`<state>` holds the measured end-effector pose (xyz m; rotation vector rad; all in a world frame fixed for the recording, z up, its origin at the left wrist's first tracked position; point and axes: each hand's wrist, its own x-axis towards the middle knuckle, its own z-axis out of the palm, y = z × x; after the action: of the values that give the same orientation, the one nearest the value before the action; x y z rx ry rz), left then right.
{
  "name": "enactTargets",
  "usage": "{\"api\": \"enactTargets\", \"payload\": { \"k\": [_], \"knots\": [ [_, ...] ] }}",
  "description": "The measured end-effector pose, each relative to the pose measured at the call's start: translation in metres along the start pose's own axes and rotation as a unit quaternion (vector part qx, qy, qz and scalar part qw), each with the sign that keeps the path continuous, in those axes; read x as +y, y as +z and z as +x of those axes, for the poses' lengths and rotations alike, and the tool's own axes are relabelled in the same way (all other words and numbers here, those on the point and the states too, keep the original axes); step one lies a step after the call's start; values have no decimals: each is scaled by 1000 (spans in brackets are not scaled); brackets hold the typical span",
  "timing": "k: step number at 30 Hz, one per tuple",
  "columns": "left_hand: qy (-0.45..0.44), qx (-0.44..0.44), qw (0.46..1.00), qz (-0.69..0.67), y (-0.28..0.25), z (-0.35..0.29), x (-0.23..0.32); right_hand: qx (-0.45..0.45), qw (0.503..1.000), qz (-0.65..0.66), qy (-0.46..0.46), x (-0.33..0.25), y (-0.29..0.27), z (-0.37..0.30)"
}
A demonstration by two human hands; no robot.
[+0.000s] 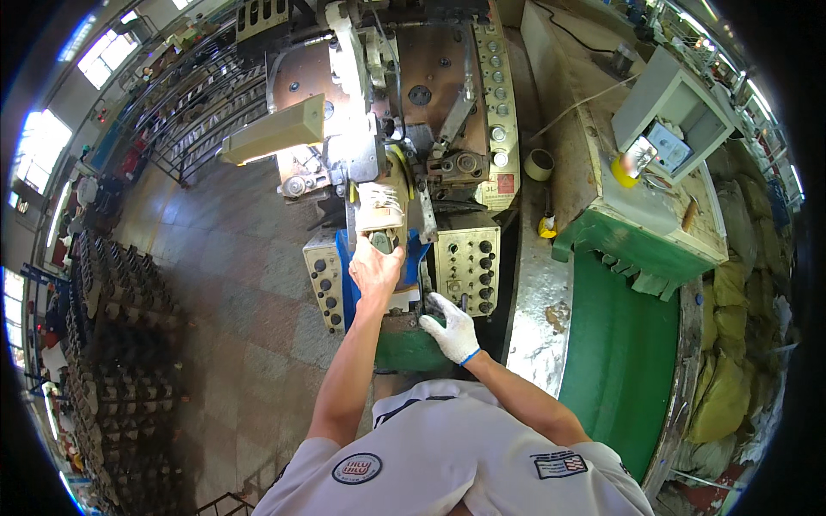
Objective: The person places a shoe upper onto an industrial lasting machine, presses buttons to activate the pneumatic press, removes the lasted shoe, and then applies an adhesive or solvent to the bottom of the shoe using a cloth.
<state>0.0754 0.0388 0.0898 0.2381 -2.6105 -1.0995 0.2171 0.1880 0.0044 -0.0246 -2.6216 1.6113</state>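
A beige shoe upper (379,208) with white laces sits under the machine's head, lit by a lamp. My bare left hand (376,265) is closed around its near end, where a dark green block, perhaps the shoe last (381,242), shows between thumb and fingers. My right hand (452,328), in a white knitted glove, lies at the lower edge of the right control panel (467,268). Its fingers are stretched out with the thumb apart, beside a small dark lever. Whether the fingertips touch the lever, I cannot tell.
The large machine (419,69) fills the space ahead, with a beige lamp (275,131) at its left. To the right run a green conveyor belt (621,344) and a bench with a grey box (671,112). Racks of dark parts (129,327) stand on the left.
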Motion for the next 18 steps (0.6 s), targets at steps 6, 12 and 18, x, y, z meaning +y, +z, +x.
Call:
{"api": "enactTargets", "payload": {
  "k": [6,12,18],
  "knots": [
    [-164,-254,797,-522,-23,-15,-46,31,871,470,137,34,-21,23],
    [-212,-446,354,-794,-41,-102,-21,-55,683,728,20,-77,-59,60],
    [-199,-543,482,-658,-31,-118,-35,54,748,660,-38,-118,-90,40]
  ]
}}
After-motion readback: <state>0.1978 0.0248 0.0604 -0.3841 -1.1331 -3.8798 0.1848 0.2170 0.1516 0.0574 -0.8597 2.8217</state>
